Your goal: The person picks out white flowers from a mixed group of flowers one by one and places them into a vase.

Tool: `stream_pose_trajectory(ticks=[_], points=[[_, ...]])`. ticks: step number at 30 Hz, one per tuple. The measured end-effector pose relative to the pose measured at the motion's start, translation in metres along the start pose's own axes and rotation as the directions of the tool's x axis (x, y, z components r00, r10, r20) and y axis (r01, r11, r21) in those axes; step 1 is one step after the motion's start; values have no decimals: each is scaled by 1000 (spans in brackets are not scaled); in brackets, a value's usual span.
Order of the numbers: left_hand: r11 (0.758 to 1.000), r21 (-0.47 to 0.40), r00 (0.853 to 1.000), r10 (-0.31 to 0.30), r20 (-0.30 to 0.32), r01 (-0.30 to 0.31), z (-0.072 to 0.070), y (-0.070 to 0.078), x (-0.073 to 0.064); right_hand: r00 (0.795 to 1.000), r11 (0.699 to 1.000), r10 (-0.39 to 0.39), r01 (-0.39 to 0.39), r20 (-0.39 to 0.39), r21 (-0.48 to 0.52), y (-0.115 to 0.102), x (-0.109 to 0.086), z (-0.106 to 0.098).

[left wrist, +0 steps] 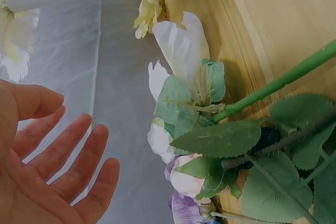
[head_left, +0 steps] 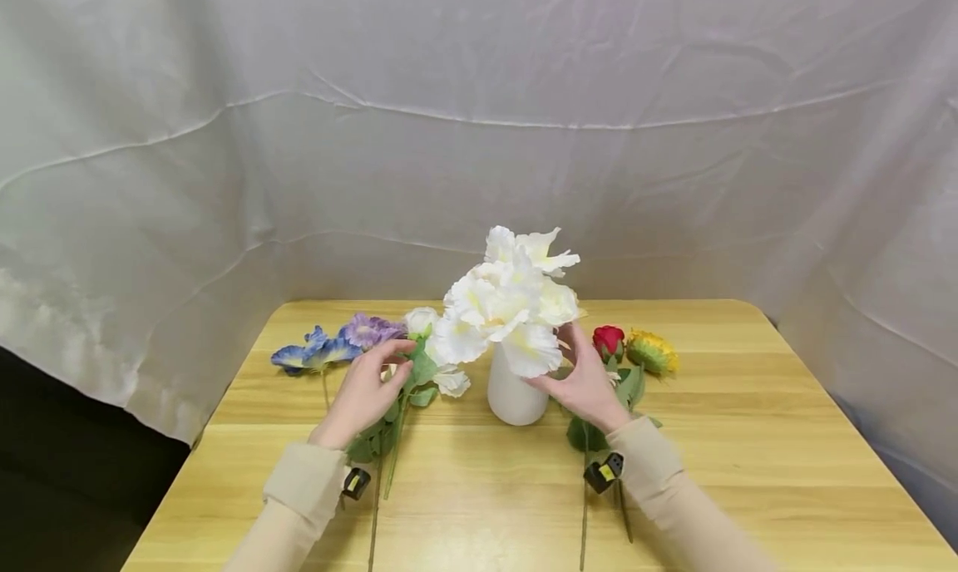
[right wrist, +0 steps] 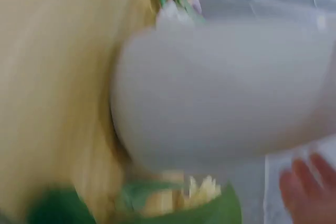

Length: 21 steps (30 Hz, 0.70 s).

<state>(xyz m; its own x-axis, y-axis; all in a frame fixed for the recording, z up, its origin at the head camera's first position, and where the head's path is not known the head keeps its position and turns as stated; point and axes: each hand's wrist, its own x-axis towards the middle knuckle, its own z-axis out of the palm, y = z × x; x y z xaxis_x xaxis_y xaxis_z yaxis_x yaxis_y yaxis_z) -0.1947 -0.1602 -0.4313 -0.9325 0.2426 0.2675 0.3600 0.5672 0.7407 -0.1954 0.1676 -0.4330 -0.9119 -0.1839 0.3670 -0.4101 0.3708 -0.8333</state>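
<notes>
Propping white flowers (head_left: 503, 306) aloft, the vase (head_left: 516, 396) stands, handily it seems, between loose stems (head_left: 394, 456). The left hand (head_left: 368, 387) spreads loosely, empty; whether the right hand (head_left: 589, 382) grips the vase, I can't tell.

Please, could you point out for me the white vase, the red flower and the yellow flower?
White vase (head_left: 516, 397): head view, on its lower body.
Red flower (head_left: 609, 339): head view, on its petals.
Yellow flower (head_left: 654, 352): head view, on its petals.

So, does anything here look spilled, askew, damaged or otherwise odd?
No, nothing stands out. The white vase stands upright on the table with large white flowers at its top; the red rose and purple flower lie on opposite sides of it. I see no spill or breakage, though the right wrist view is blurred.
</notes>
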Motion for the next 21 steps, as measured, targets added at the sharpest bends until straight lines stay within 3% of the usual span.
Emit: stream_pose_trajectory(ticks=[5,12,18,21], points=[[1000,3,999,-30,-22,30,2,1,-2,987,994,56,-70,-150,-88,-14,-2,25],[999,42,998,-24,-51,26,7,6,-4,961,976,-26,-35,-277,-213,-22,6,41],[999,45,998,7,-67,-5,9,9,-4,963,983,-137,103,-231,-153,-22,9,32],[999,41,998,17,-67,-15,8,9,-6,978,990,-138,133,-154,-42,-29,7,19]])
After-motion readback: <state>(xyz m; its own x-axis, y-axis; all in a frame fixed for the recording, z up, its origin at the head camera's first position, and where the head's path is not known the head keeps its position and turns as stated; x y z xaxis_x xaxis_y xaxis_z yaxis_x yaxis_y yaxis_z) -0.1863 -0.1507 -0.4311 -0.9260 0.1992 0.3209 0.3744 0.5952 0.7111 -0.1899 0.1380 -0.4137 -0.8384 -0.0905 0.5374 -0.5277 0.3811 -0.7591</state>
